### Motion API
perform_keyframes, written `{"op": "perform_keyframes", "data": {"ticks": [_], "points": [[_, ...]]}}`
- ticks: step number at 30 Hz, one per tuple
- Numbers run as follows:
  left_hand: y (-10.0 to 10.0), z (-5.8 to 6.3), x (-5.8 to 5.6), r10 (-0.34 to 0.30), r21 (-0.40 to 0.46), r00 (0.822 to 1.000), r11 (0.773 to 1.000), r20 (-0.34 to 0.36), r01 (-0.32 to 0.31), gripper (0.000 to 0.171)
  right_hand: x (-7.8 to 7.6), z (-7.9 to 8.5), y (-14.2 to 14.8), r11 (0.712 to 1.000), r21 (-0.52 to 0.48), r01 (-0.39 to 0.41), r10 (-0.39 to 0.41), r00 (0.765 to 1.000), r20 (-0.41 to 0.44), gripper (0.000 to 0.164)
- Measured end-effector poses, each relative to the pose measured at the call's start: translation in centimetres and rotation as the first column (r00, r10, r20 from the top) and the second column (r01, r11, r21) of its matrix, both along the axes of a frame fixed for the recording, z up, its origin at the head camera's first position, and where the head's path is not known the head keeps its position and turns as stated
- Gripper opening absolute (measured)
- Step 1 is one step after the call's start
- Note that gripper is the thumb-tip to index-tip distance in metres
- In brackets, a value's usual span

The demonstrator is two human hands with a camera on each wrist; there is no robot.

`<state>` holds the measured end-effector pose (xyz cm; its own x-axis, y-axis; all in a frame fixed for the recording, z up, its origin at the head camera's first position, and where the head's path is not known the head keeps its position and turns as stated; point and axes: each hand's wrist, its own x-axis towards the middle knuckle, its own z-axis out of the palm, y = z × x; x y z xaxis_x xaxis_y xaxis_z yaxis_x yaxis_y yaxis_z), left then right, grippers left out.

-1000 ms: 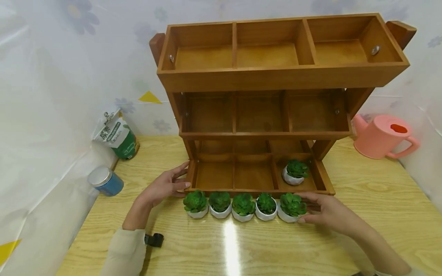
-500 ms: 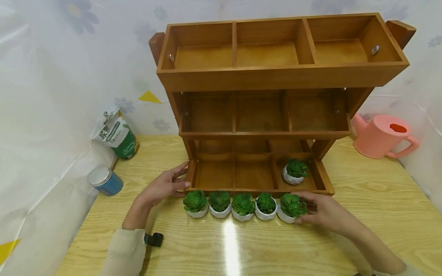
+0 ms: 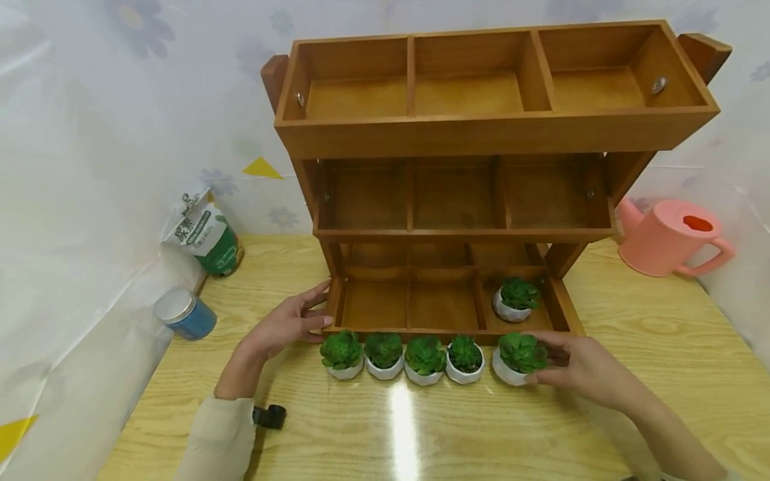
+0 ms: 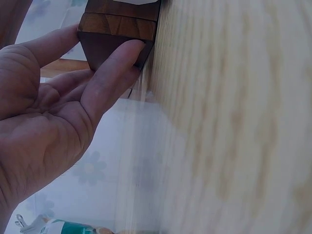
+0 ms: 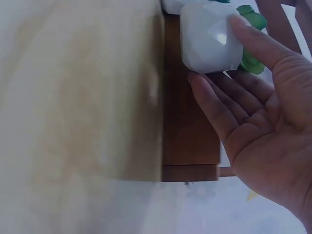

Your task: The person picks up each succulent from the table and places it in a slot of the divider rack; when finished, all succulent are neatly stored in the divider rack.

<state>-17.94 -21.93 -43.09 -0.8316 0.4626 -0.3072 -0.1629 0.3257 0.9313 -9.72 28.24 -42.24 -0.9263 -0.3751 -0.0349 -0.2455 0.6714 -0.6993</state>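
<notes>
A potted succulent [image 3: 521, 354] in a white faceted pot stands at the right end of a row; my right hand [image 3: 580, 367] holds it from the right side. In the right wrist view, thumb and fingers of the right hand [image 5: 273, 107] close around its white pot [image 5: 212, 36]. The fingers of my left hand [image 3: 289, 324] touch the lower left end of the wooden three-tier shelf [image 3: 493, 137], fairly straight. Up close, the left hand [image 4: 63, 102] spans the brown end block [image 4: 117, 29]. Another succulent [image 3: 516, 298] sits in the bottom right compartment.
Several potted succulents [image 3: 424, 361] line up along the shelf's front edge. A pink watering can [image 3: 670, 237] stands right of the shelf. A blue jar [image 3: 191, 319] and a clipped green-white bag [image 3: 213, 240] stand at left. Patterned sheeting [image 3: 90, 133] encloses the wooden table [image 3: 337, 434].
My right hand has shifted slightly right with the end succulent, opening a small gap from its neighbour. The left hand stays at the shelf's end.
</notes>
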Motion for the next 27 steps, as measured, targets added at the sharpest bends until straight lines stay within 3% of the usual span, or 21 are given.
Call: {"op": "perform_keyframes", "data": {"ticks": [14, 27], "points": [[0.1, 0.3, 0.2, -0.006, -0.007, 1.000, 1.000, -0.006, 0.006, 0.079, -0.2, 3.0, 0.4, 0.998, -0.035, 0.050, -0.050, 0.999, -0.003, 0.065], [0.0, 0.1, 0.2, 0.002, 0.007, 1.000, 1.000, -0.005, -0.002, 0.079, -2.1, 3.8, -1.2, 0.994, -0.088, 0.069, -0.072, 0.997, -0.028, 0.061]]}}
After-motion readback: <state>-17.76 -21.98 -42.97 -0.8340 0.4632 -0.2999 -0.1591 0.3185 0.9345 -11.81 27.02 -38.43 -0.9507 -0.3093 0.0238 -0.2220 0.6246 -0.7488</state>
